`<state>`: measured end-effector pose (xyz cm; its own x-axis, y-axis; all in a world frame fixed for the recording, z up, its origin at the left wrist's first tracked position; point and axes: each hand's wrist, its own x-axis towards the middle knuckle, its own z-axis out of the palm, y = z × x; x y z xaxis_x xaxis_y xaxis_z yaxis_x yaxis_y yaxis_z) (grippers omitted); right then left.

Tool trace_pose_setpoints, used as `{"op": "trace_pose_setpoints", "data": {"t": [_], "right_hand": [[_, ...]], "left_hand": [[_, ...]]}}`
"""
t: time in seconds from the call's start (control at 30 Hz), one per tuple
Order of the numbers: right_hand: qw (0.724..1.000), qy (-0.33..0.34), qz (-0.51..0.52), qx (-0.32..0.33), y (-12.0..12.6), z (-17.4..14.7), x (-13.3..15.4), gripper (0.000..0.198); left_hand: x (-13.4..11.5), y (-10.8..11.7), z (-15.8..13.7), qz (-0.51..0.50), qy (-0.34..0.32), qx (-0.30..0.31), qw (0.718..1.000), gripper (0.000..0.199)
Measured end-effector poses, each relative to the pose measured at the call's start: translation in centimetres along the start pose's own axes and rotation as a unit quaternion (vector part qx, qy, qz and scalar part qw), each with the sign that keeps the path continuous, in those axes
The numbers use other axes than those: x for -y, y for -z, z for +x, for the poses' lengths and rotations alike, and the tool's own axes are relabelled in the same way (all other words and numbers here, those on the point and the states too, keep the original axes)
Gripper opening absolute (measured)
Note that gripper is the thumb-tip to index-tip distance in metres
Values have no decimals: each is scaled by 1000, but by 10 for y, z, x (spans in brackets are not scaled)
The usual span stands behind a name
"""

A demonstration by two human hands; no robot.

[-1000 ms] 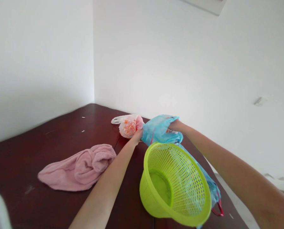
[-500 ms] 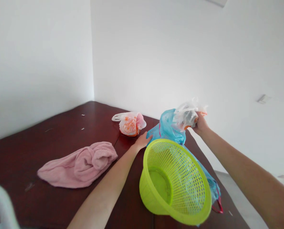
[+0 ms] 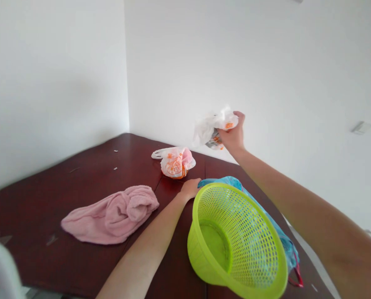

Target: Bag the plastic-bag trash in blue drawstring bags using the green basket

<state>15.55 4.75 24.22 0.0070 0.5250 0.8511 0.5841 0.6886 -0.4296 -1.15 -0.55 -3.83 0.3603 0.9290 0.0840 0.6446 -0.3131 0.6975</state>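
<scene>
My right hand [image 3: 235, 135] is raised above the far side of the table, its fingers closed round a crumpled white plastic bag [image 3: 205, 128] with orange print. Low on the table, my left hand [image 3: 190, 188] pinches the edge of a blue plastic bag [image 3: 225, 180]. That blue bag lies flattened behind and beside a green plastic basket [image 3: 213, 245], and a red drawstring shows at its right end. The basket is tilted, its mouth facing up and to the right. Just beyond my left hand rests a second white plastic bag [image 3: 174, 162] with orange print and something pink inside.
A folded pink towel [image 3: 110, 216] lies left of my left arm on the dark red table [image 3: 79, 174]. Small white scraps are near the table's back left. A pale curved object [image 3: 1, 265] shows at the lower left. White walls [image 3: 188, 62] meet behind the table.
My right hand has lifted the white plastic bag up and to the left, away from the blue bag. The blue bag has sunk flatter, while my left hand stays on its edge.
</scene>
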Motion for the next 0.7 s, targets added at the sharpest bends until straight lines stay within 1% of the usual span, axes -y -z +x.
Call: {"op": "trace_pose_setpoints", "data": {"t": [0.07,0.13,0.2,0.23,0.3,0.37,0.47,0.57,0.7], "right_hand": [[997,32,-42,61,-39,0,10,87],[990,25,-90,109,-74,-5,17,86],[973,-21,-139,182,-103,-15,19,89],[958,-56,-161,230,-115,-21,19,93],[920,-124,-189,322,-133,-35,17,103],[885,-170,-196,387,-146,-49,14,111],[856,-188,-188,443,-159,-67,9,122],[843,-172,-175,478,-167,-80,8,125],[834,-149,-155,509,-172,-87,9,116]], "left_hand": [[2,0,1,21,-3,0,1000,24],[3,-1,2,36,-5,-1,999,24],[4,-1,2,48,-7,-3,999,25],[5,-2,2,53,-9,-5,999,25],[6,-2,2,60,-12,-8,998,25],[6,-3,2,66,-12,-10,998,26],[6,-4,3,71,-12,-11,997,29],[6,-6,5,71,-14,-11,997,31],[9,-8,8,68,-13,-12,998,31]]}}
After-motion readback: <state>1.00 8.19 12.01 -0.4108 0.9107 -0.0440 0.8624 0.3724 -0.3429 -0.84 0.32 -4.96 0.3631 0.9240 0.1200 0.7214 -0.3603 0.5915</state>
